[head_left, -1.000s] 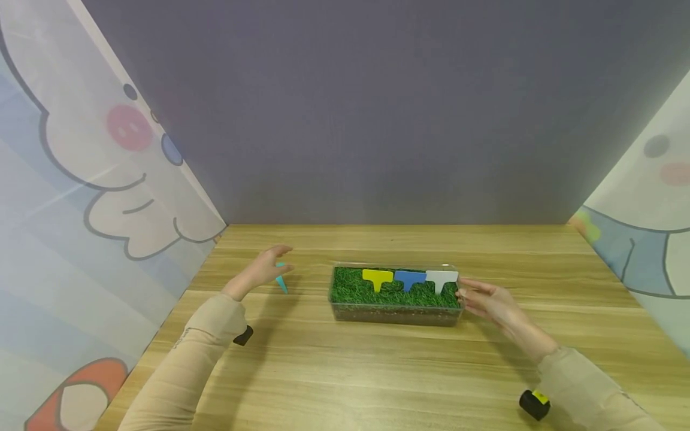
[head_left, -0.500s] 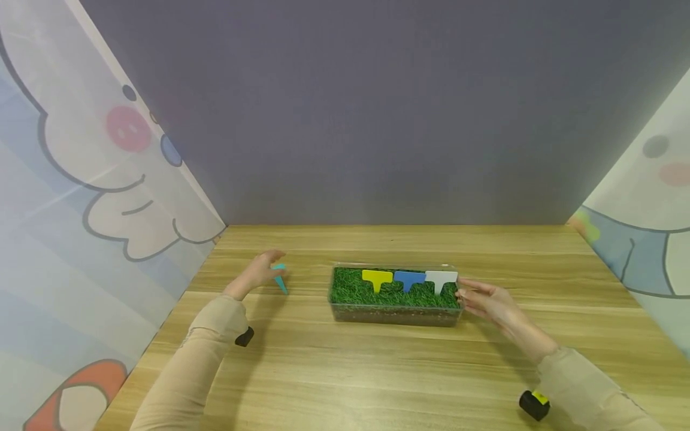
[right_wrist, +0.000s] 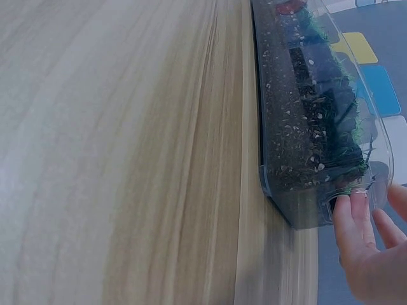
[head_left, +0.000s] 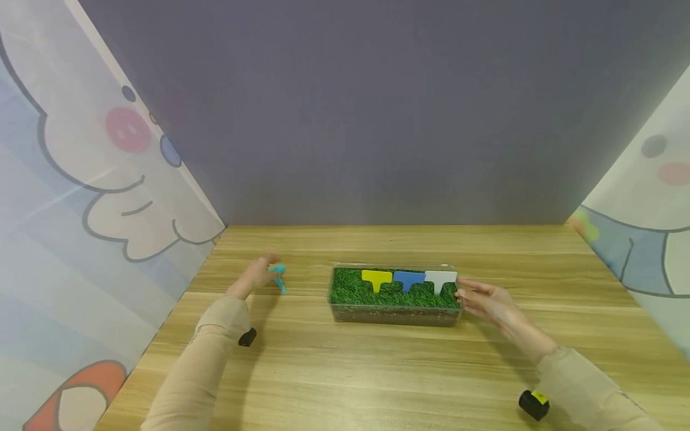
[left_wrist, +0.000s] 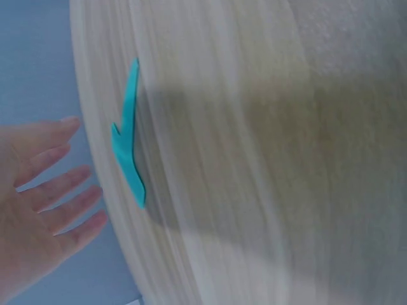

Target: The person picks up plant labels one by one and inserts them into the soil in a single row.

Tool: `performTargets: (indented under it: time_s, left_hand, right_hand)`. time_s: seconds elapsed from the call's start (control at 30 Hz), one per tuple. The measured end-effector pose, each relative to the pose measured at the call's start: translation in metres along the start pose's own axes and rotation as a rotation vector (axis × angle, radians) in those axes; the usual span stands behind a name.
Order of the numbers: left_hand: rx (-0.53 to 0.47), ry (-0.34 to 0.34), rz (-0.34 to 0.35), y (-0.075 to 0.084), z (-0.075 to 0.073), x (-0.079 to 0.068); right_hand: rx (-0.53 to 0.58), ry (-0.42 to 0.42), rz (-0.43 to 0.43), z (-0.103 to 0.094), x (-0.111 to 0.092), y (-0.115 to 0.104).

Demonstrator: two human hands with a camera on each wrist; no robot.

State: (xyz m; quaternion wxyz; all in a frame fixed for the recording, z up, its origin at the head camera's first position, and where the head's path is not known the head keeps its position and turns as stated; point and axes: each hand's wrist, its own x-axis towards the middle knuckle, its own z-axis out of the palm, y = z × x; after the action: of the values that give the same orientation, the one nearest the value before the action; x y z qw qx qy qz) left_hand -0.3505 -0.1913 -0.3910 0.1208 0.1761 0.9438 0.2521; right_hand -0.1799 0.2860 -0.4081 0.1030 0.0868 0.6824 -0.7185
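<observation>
My left hand (head_left: 254, 276) reaches over a teal T-shaped plant label (left_wrist: 129, 143) that lies on the table left of the planter. In the head view its fingertips overlap the wide end of the label; the left wrist view shows the fingers extended and spread, apart from it. A clear planter box (head_left: 393, 316) holds dark soil under artificial grass. Yellow (head_left: 377, 277), blue (head_left: 409, 279) and white (head_left: 441, 278) T-shaped labels stand upright in the grass. My right hand (head_left: 493, 305) rests its extended fingers against the planter's right end, as the right wrist view also shows.
The wooden table (head_left: 377, 371) meets a grey back panel (head_left: 399, 120). Cartoon-printed side walls (head_left: 108, 197) stand left and right. A black wrist device (head_left: 534, 405) shows below the right sleeve, another below the left sleeve.
My left hand has lowered slightly and its fingers have drawn in toward the teal plant label, overlapping its top. The right hand and the planter have stayed in place.
</observation>
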Motion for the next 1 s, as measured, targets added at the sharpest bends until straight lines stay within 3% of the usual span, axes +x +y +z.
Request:
performTargets:
  time_s: [0.33,0.8,1.0]
  left_hand:
    - [0.06,-0.009,-0.086,-0.003,0.005,0.002]
    - [0.016,0.02,-0.139,-0.008,0.012,0.008]
    - [0.052,0.003,-0.153,-0.006,0.011,0.011]
  right_hand:
    - [0.013,0.002,0.004,0.001,0.0,0.0]
    - [0.0,-0.007,-0.005,0.002,-0.002,-0.001]
    - [0.011,-0.005,-0.008,0.001,-0.002,-0.001]
